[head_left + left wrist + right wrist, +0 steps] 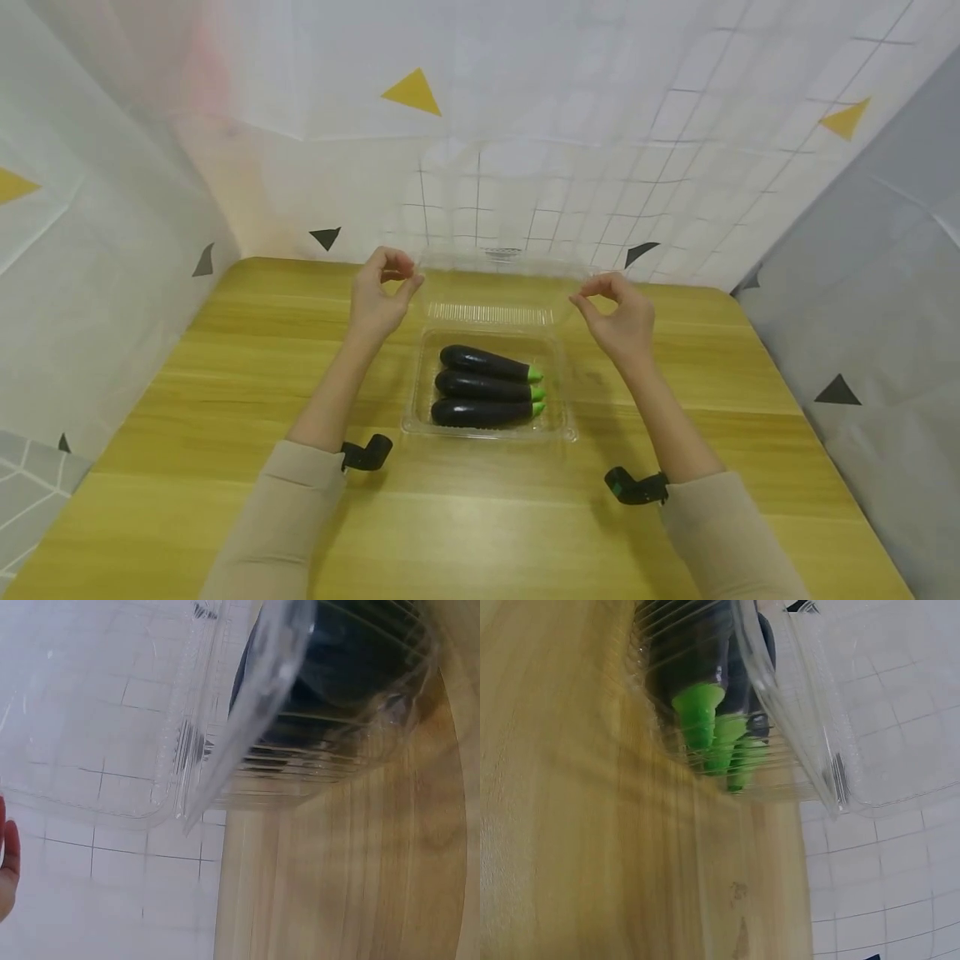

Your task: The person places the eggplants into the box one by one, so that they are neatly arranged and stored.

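Note:
A clear plastic clamshell box (487, 432) sits on the table with three dark eggplants (483, 387) lying side by side in its base, green stem ends to the right. Its transparent lid (491, 313) stands raised at the back, hinged to the base. My left hand (378, 300) pinches the lid's left edge between thumb and fingers. At the opposite edge, my right hand (622, 321) pinches the lid likewise. In the right wrist view the green stem ends (699, 716) show through the ribbed wall; the left wrist view catches only some left fingertips (9, 855).
The wooden table (480, 533) extends around the box on every side. White sheeting with a grid and triangles (525, 108) hangs behind the table and along both sides. Small black wrist cameras (367, 454) stick out from both forearms.

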Demonstrator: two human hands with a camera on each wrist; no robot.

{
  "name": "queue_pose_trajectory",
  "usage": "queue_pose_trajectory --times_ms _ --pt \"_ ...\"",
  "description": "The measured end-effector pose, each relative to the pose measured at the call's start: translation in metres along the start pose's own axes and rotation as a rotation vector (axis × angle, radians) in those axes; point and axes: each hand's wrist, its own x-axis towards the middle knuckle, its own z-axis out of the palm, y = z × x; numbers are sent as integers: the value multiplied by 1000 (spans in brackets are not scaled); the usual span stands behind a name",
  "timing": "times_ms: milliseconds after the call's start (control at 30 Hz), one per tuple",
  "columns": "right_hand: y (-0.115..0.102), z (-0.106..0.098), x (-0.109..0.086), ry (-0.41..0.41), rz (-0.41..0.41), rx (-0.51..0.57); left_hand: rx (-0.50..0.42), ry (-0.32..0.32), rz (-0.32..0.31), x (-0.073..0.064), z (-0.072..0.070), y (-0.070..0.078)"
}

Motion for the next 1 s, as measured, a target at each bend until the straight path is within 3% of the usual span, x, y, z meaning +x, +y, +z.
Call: queue_pose_trajectory --times_ms 233,333,467,700,1000 --pt "-7 -5 5 68 -56 33 25 -5 -13 -7 -2 29" --pt "-12 -7 8 100 -71 46 29 -5 -11 -8 -3 33" --pt "-16 -7 9 102 -77 44 24 -13 0 -9 -4 31" --pt "-15 -7 9 91 -66 36 6 -26 32 1 -5 7" --pt "-15 -9 8 88 -90 69 44 -18 56 1 -6 13"
